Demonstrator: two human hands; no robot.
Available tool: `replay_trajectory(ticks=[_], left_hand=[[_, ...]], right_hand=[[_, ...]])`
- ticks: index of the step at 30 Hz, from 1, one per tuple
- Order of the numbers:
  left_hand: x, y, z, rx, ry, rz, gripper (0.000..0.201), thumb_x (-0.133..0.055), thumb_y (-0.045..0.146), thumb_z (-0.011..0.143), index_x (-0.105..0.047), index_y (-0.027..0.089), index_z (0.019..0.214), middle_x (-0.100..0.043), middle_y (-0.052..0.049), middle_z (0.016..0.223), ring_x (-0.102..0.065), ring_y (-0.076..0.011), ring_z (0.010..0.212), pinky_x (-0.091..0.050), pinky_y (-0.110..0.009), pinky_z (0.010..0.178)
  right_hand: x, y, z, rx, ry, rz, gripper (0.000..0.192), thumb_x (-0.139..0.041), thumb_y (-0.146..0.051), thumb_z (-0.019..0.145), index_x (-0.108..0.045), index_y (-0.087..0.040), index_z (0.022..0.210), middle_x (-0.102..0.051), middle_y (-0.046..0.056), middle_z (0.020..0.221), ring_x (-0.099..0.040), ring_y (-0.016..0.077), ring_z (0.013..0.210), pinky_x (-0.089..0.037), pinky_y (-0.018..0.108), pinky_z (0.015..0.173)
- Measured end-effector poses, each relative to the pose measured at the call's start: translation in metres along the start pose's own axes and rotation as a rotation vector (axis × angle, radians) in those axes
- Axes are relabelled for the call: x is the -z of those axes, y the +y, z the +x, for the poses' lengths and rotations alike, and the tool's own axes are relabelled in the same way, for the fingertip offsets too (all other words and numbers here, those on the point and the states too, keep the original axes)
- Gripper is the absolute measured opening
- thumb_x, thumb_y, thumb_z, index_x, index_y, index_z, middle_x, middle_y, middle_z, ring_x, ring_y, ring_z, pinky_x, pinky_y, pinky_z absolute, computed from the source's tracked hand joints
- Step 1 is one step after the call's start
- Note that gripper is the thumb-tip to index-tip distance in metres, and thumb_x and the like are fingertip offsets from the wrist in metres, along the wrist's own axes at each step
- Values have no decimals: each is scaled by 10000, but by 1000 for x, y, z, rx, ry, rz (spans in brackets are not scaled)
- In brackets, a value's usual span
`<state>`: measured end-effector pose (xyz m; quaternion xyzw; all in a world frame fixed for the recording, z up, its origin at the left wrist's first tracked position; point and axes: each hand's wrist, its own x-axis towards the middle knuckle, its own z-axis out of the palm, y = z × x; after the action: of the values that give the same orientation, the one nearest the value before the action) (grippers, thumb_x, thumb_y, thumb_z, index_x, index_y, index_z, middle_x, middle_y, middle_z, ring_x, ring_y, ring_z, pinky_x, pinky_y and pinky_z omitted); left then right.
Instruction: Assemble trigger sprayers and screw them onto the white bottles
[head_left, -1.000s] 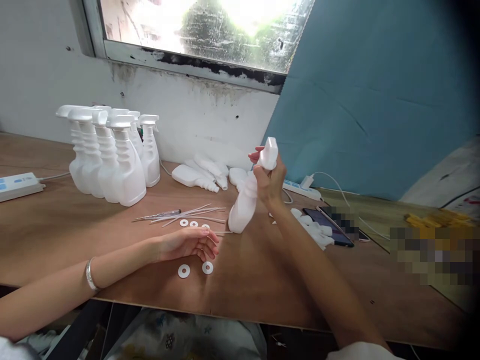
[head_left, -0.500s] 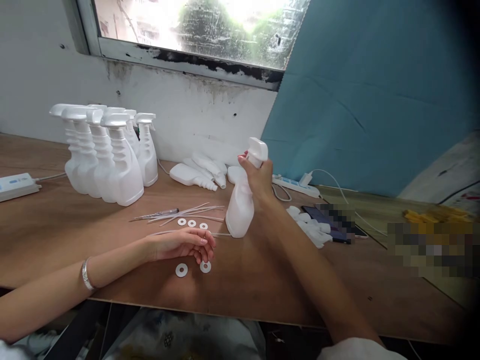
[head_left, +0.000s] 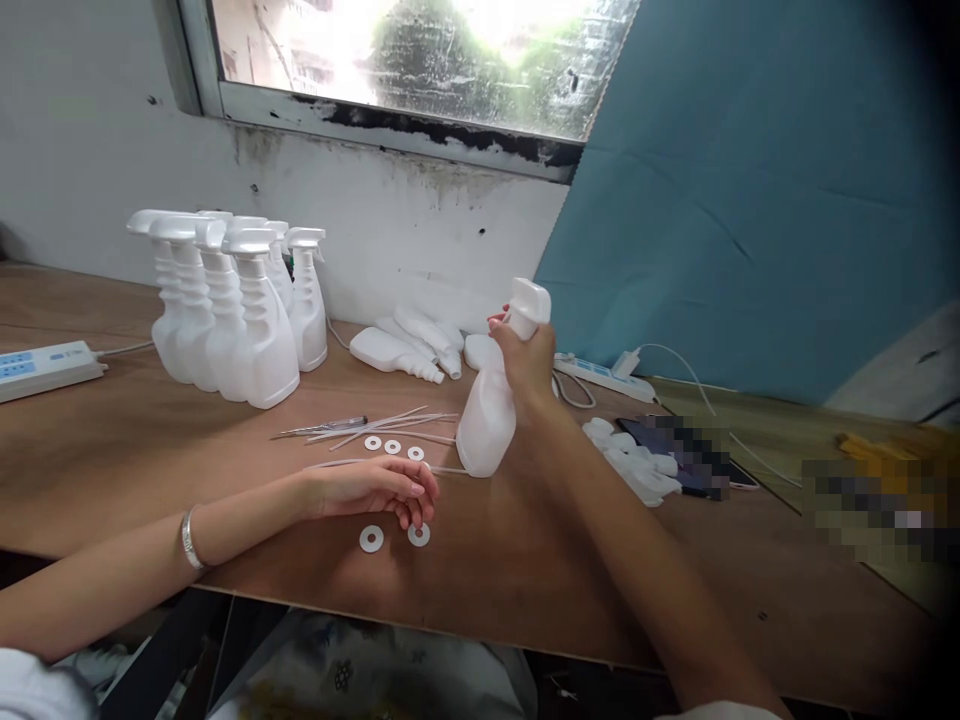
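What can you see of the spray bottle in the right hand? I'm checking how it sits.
The spray bottle is plain white plastic with a ribbed neck and a white trigger head on top. It leans to the right, its base on the wooden table. The right hand grips its neck just under the head. Nothing else touches it; thin tubes lie to its left.

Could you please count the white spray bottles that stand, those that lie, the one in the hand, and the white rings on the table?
Standing spray bottles: 6
Lying bottles: about 4, overlapping
Bottle in right hand: 1
Rings: 5
Total: about 16
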<state>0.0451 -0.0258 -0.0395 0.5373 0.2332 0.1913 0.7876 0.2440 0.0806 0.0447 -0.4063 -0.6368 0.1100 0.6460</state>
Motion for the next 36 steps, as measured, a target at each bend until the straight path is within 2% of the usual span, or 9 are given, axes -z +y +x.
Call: replay_trajectory(ticks=[3, 8, 11, 14, 19, 27, 30, 33, 36], left_hand=[[1, -1, 0, -1, -2, 6, 178, -564, 213, 779, -582, 123, 932, -621, -65, 841, -572, -120, 718, -424, -228, 683], [1, 0, -1, 3, -8, 14, 173, -561, 206, 783, -582, 125, 934, -619, -63, 848, -569, -119, 731, -420, -229, 692], [-1, 2, -2, 7, -3, 28, 169, -555, 206, 786, -582, 125, 932, -619, -61, 841, -569, -121, 727, -422, -231, 686], [-3, 3, -2, 12, 5, 36, 170, -559, 211, 782, -579, 130, 930, -623, -59, 836, -572, -125, 720, -424, -236, 683], [-4, 3, -2, 9, 6, 49, 162, -564, 221, 777, -582, 126, 907, -625, -62, 827, -573, -128, 712, -424, -236, 676], [-4, 4, -3, 15, -13, 41, 149, -561, 202, 778, -582, 125, 904, -624, -61, 831, -572, -122, 718, -420, -219, 665], [-4, 5, -3, 16, -9, 42, 150, -573, 212, 774, -583, 125, 896, -626, -59, 821, -571, -121, 708, -421, -221, 663], [-4, 5, -2, 13, -7, 44, 149, -573, 210, 776, -583, 123, 896, -627, -59, 822, -571, -117, 706, -421, -219, 666], [-3, 4, -2, 22, -9, 39, 161, -589, 225, 767, -584, 124, 893, -628, -56, 821, -573, -113, 698, -423, -214, 656]], right_hand=[[-2, 4, 0, 4, 13, -27, 203, -580, -285, 635, -555, -186, 810, -627, 12, 786, -574, 164, 698, -442, 341, 722], [-2, 3, 3, -111, 32, -28, 174, -562, -280, 630, -540, -173, 766, -570, -8, 628, -570, 162, 574, -467, 336, 617], [-3, -1, -1, -130, -14, 107, 228, -554, -270, 629, -513, -185, 837, -581, -6, 764, -567, 130, 549, -478, 300, 552], [-6, -2, -8, -100, -64, 173, 314, -567, -248, 619, -471, -210, 915, -583, -6, 896, -562, 108, 569, -487, 289, 567], [-11, 6, -19, -71, -101, 125, 369, -584, -210, 624, -410, -222, 950, -605, -35, 750, -549, 125, 618, -470, 299, 633], [-13, 16, -41, -133, -156, 124, 437, -663, -365, 602, -422, -246, 946, -592, -34, 760, -575, 149, 631, -469, 302, 603], [-13, 29, -54, -185, -228, 145, 385, -674, -404, 597, -453, -245, 870, -592, -18, 766, -586, 165, 655, -470, 296, 580], [-11, 38, -60, -224, -311, 185, 382, -660, -432, 616, -458, -236, 873, -591, -8, 785, -584, 171, 688, -471, 296, 592], [-10, 36, -54, -256, -269, 157, 402, -663, -458, 605, -460, -216, 852, -575, -6, 776, -563, 173, 715, -466, 308, 626]])
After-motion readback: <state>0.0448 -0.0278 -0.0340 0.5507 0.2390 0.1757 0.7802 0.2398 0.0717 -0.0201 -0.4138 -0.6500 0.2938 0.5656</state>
